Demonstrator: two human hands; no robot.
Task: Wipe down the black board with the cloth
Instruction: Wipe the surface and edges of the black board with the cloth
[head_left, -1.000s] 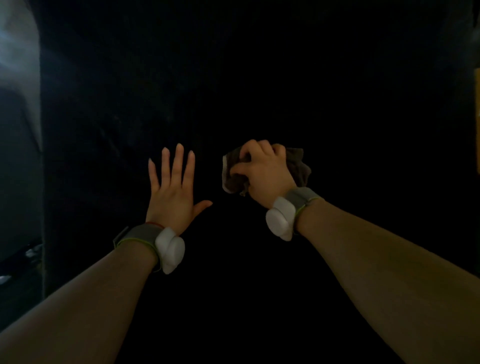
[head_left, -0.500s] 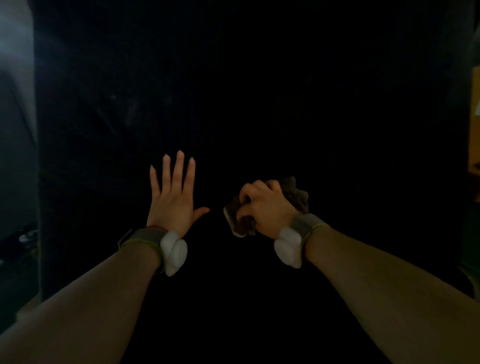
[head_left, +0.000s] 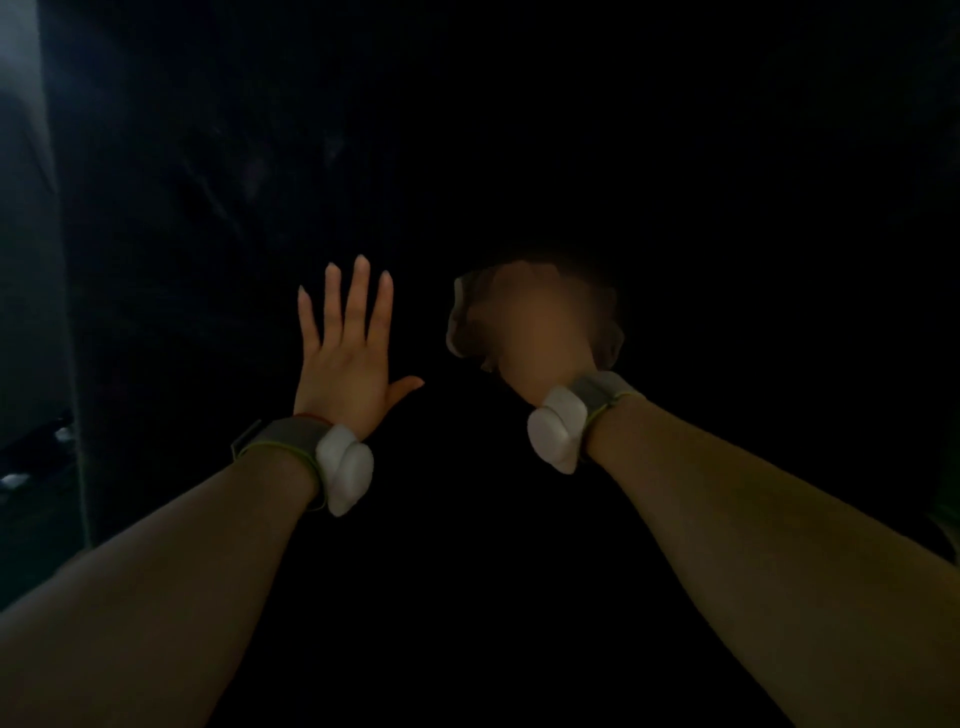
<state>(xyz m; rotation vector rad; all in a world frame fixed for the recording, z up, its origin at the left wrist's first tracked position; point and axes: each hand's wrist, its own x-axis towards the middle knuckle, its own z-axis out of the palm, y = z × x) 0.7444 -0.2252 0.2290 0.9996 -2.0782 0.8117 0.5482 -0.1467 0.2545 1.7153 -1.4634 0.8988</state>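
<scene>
The black board (head_left: 519, 130) fills almost the whole view, upright in front of me, with faint pale smears at its upper left. My left hand (head_left: 345, 353) lies flat against the board with straight fingers pointing up. To its right, my right hand (head_left: 540, 338) is blurred by motion and grips a crumpled grey-brown cloth (head_left: 465, 322) against the board. The cloth shows at both sides of the fist. Both wrists carry grey bands with white pods.
The board's left edge (head_left: 72, 312) runs down the left side, with a dim grey wall (head_left: 26, 208) beyond it. Some dark clutter (head_left: 31, 457) sits low at the far left. The room is very dark.
My right hand with the cloth dropped down the board half a second ago and has now come back up, blurred. My left hand has stayed flat in place.
</scene>
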